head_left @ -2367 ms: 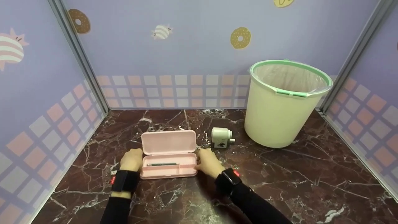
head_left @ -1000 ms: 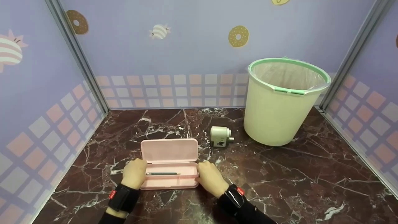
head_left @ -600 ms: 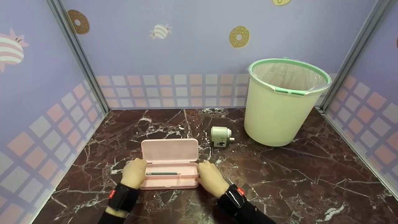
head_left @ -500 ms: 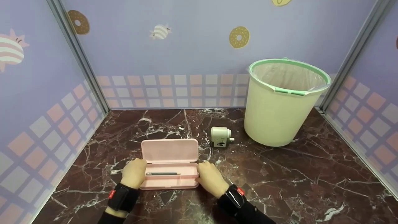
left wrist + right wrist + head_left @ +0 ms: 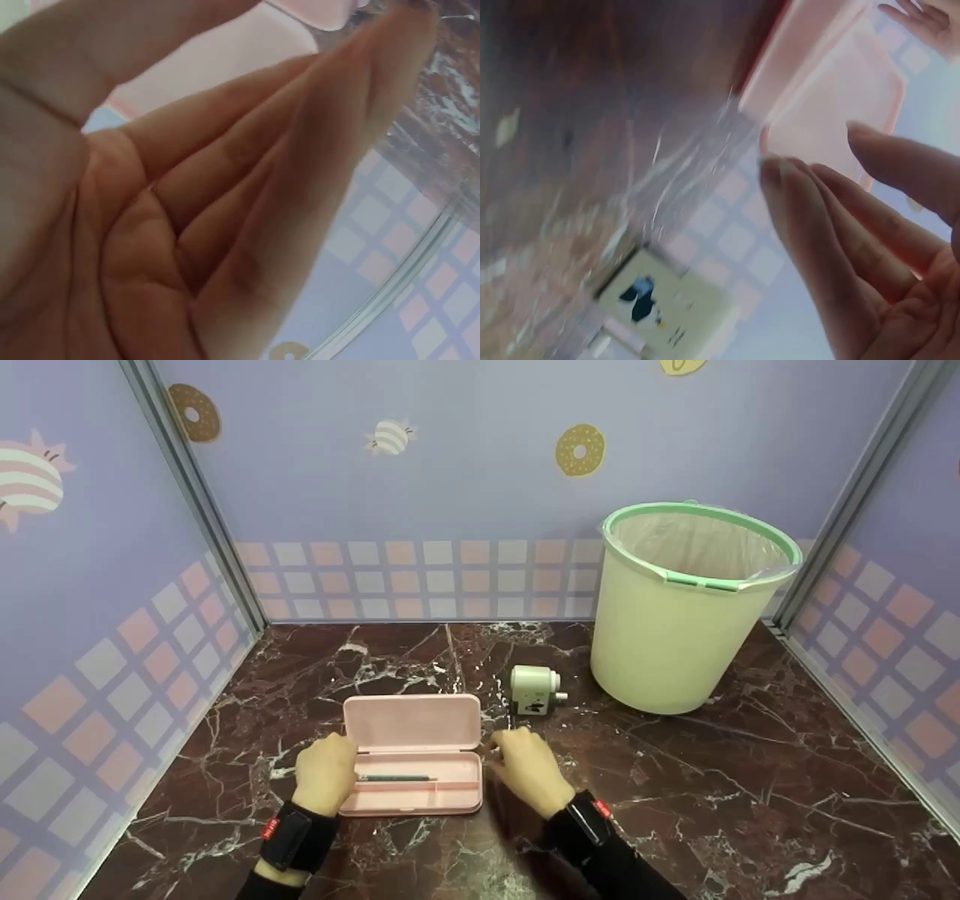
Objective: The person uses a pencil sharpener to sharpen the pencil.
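A pink pencil case (image 5: 417, 808) lies on the dark marble tabletop with its lid (image 5: 412, 723) raised at the back. Inside, a dark pencil (image 5: 397, 778) lies lengthwise in the rear compartment. My left hand (image 5: 325, 772) is at the case's left end, overlapping its edge in the head view. In the left wrist view its fingers (image 5: 262, 217) are nearly straight, the thumb apart from them. My right hand (image 5: 531, 769) is just off the right end. The right wrist view shows its relaxed fingers (image 5: 802, 217) with nothing between them and the thumb.
A pale green crank pencil sharpener (image 5: 531, 690) stands behind and right of the case, small pale shavings scattered near it. At the back right rises a tall light green bin (image 5: 667, 645) with a clear liner. Patterned walls (image 5: 465, 495) enclose the back and sides.
The pencil case has slid toward me between both hands, then come to rest. Over the last half second my right hand has let go of its right end and drawn away to the right.
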The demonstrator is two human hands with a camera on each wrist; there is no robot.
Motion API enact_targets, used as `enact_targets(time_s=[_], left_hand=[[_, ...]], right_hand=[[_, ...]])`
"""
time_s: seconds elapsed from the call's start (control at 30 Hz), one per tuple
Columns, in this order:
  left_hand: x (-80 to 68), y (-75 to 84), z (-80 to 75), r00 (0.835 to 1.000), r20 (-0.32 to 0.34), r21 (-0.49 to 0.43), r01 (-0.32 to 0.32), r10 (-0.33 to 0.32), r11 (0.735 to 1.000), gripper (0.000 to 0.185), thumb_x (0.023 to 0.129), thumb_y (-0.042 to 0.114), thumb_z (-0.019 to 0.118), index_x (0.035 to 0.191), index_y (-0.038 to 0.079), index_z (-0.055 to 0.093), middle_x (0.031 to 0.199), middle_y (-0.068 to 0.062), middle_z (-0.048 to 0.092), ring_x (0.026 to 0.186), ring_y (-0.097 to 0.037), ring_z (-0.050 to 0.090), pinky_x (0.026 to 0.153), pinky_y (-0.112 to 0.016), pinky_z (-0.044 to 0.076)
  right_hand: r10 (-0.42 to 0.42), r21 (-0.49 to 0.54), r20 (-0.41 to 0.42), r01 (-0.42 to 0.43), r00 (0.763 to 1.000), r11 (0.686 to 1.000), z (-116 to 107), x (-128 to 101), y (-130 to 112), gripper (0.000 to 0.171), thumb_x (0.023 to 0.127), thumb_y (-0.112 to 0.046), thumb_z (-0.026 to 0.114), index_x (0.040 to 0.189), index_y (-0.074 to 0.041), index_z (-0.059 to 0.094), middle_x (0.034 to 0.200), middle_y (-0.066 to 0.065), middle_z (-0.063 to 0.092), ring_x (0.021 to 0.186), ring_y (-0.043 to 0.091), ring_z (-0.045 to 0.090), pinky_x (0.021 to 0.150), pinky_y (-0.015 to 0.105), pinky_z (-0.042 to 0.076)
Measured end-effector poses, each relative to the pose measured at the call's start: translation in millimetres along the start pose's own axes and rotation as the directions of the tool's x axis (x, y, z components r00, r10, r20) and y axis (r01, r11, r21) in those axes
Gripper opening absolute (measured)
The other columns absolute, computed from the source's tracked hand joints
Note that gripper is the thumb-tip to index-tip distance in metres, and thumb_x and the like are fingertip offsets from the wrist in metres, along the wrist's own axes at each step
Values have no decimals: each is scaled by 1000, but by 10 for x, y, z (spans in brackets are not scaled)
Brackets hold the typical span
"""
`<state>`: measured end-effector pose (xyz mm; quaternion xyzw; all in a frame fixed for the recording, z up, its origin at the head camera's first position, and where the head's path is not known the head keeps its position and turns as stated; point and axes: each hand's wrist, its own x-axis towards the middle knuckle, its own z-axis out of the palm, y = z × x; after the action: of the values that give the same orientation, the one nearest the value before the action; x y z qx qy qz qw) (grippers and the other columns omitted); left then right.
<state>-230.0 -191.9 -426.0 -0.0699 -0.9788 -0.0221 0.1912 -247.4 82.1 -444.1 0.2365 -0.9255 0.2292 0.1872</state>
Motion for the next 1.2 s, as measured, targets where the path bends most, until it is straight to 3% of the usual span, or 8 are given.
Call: enact_targets(time_s=[0.1, 0.27, 0.5, 0.6, 0.83, 0.93, 1.07, 1.2], left_hand=[[6, 54, -12, 994, -89, -26, -61, 59, 998, 25, 61, 4, 82, 66, 2, 58, 66, -19, 64, 58, -39, 64, 48, -50, 50], [65, 152, -14, 975, -76, -93, -216, 210, 972, 19, 70, 11, 82, 83, 6, 69, 77, -14, 71, 66, -34, 67, 53, -47, 52], [100, 238, 44, 882, -22, -204, -466, 471, 861, 47, 76, 14, 80, 120, 5, 66, 123, -17, 67, 111, -35, 65, 93, -49, 54], [107, 270, 79, 859, -7, -222, -501, 512, 837, 52, 77, 15, 79, 125, 5, 64, 128, -18, 65, 117, -36, 62, 98, -52, 50], [118, 279, 167, 837, -21, -188, -541, 547, 820, 45, 76, 15, 80, 119, 7, 68, 122, -14, 69, 111, -32, 65, 93, -46, 53], [113, 246, 201, 848, -37, -124, -529, 529, 840, 31, 73, 9, 80, 103, 10, 72, 104, -8, 74, 92, -26, 69, 78, -40, 57], [94, 176, 263, 892, -43, -61, -453, 451, 890, 19, 67, 3, 81, 80, 13, 71, 76, -3, 72, 67, -22, 66, 58, -36, 53], [88, 121, 308, 928, -6, -67, -372, 372, 926, 18, 64, 5, 83, 68, 13, 68, 68, -4, 70, 59, -24, 64, 54, -40, 50]], right_hand=[[0, -38, -74, -3, 997, 999, -42, 34, 78, 16, 73, -3, 80, 80, -6, 66, 77, 10, 71, 66, 28, 68, 60, 41, 56], [0, -88, -167, -15, 986, 996, -80, 102, 202, 31, 71, -1, 81, 98, -5, 67, 92, 11, 68, 83, 31, 68, 70, 44, 58], [-2, -94, -238, -21, 971, 995, -63, 216, 426, 51, 69, 2, 82, 117, -4, 65, 115, 15, 64, 106, 33, 62, 87, 44, 57], [-4, -123, -235, -26, 972, 992, -44, 288, 542, 57, 69, 1, 84, 121, -3, 63, 121, 19, 62, 113, 37, 60, 95, 46, 54], [-21, -220, -182, -20, 983, 975, -10, 452, 773, 65, 66, 1, 84, 127, 0, 59, 124, 21, 61, 119, 39, 57, 106, 46, 45], [1, -229, -147, -35, 989, 973, 2, 497, 818, 66, 67, 1, 84, 128, 0, 59, 124, 21, 60, 119, 38, 57, 107, 46, 45], [14, -235, -123, -43, 992, 971, 13, 531, 839, 65, 68, 0, 83, 129, 1, 59, 124, 21, 60, 119, 38, 56, 108, 45, 44], [9, -229, -126, -38, 992, 973, 13, 546, 839, 62, 68, 1, 83, 126, 2, 60, 121, 20, 62, 117, 38, 58, 105, 46, 47]])
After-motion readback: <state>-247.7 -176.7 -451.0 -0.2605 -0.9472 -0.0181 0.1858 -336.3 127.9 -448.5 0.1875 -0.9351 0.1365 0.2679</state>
